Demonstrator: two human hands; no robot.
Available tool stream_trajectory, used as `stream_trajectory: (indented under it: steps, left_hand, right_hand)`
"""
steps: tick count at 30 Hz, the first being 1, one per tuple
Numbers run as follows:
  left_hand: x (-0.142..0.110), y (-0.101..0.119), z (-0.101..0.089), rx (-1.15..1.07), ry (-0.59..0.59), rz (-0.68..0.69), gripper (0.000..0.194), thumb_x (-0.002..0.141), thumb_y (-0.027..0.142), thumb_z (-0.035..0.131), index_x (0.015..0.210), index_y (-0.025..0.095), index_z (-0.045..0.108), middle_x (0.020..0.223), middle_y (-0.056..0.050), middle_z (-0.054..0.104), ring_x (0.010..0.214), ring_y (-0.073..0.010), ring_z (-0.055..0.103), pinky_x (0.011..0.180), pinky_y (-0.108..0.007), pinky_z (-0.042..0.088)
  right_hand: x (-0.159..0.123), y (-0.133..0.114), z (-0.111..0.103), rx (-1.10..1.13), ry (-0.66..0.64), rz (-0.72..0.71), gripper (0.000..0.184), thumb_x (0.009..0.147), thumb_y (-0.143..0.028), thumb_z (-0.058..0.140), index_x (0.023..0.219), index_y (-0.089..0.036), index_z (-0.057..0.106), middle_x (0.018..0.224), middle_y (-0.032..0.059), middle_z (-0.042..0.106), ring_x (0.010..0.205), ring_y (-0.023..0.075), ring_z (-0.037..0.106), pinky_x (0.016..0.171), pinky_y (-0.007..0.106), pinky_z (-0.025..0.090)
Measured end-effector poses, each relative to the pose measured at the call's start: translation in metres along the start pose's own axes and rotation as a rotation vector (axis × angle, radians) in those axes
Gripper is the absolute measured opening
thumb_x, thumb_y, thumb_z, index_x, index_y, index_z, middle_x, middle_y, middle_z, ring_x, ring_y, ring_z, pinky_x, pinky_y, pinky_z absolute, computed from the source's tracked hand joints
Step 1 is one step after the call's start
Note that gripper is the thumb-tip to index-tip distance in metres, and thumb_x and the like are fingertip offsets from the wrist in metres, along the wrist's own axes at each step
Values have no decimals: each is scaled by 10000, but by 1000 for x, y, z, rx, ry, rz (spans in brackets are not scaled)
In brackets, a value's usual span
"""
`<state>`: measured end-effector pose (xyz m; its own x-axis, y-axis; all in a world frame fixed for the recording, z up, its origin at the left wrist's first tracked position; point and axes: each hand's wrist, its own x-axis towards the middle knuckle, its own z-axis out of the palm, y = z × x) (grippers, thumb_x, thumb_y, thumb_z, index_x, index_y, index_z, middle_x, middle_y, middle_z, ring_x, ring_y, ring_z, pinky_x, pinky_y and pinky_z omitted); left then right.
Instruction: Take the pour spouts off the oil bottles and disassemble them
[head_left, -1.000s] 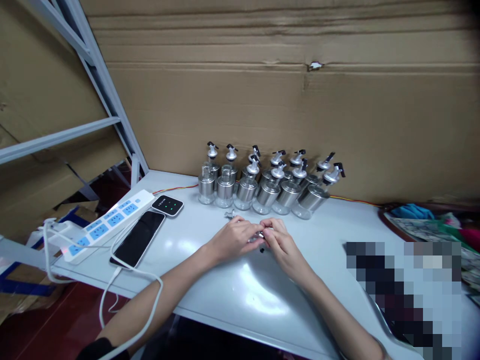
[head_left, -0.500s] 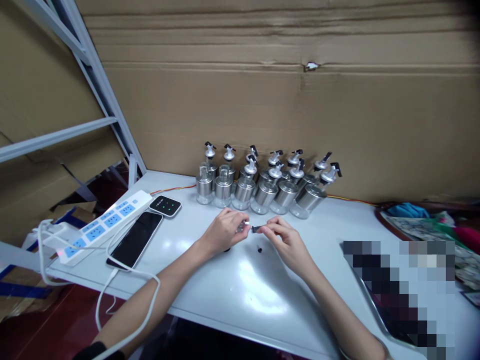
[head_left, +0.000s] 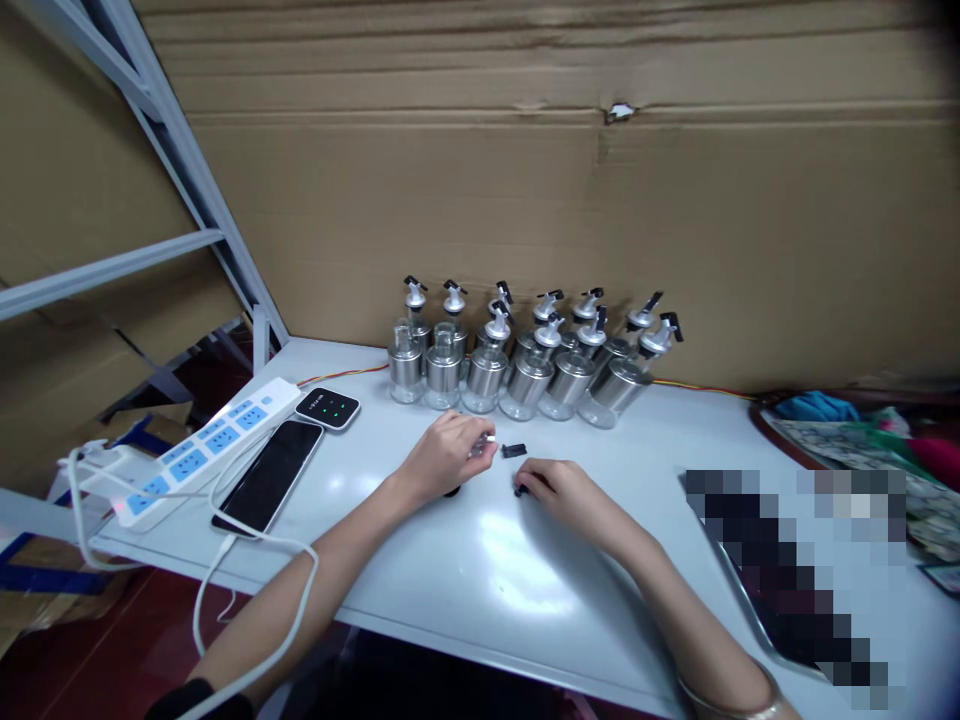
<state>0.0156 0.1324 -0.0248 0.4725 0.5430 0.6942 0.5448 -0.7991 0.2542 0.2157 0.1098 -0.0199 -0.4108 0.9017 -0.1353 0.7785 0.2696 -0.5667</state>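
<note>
My left hand point(head_left: 450, 450) is closed round a small part with a pale tip, mostly hidden by the fingers; it looks like a pourer spout. Just beyond its fingertips, a flat black lever point(head_left: 514, 451) lies on the table. Fingers bent, my right hand point(head_left: 559, 490) pinches a small black piece point(head_left: 520, 490) at the tabletop. Part of another black item point(head_left: 451, 492) shows beneath my left hand. Behind both hands stand several glass bottles with steel sleeves point(head_left: 487, 375). Most carry silver pourers with black levers point(head_left: 547, 330), while the two front left bottles point(head_left: 443, 375) have bare glass necks.
On the left of the white table point(head_left: 420, 570) lie a power strip point(head_left: 217, 440), a phone point(head_left: 268, 478) and a small black-faced device point(head_left: 328, 409). A white cable point(head_left: 307, 600) crosses my left forearm. A blurred-out tray point(head_left: 750, 600) and cloths point(head_left: 817, 410) are at the right.
My right hand has let go of the black lever, which now lies on the table. It has moved down towards me onto the small black piece. My left hand stays nearly in place.
</note>
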Motion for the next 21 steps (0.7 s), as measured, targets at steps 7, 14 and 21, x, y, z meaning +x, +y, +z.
stream_trajectory:
  steps: [7,14,21]
  left_hand:
    - [0,0,0,5,-13,-8,38,877,192,465,867,165,488,694,5,618,628,-125,579,638,-256,406]
    - [-1,0,1,0,-16,-6,52,883,203,461,869,165,494,697,0,621,634,-127,582,637,-258,410]
    - [-2,0,0,6,-35,-27,113,912,254,441,876,165,502,703,-6,619,636,-132,576,645,-263,427]
  right_hand:
    - [2,0,1,16,-25,81,224,808,-296,493,745,-171,668,712,52,678,640,167,577,615,260,370]
    - [5,3,-1,91,-7,133,169,763,-252,524,703,-163,655,604,26,639,585,146,557,588,249,376]
    - [5,3,-5,113,11,223,183,761,-313,552,692,-172,645,614,19,626,601,147,536,588,248,362]
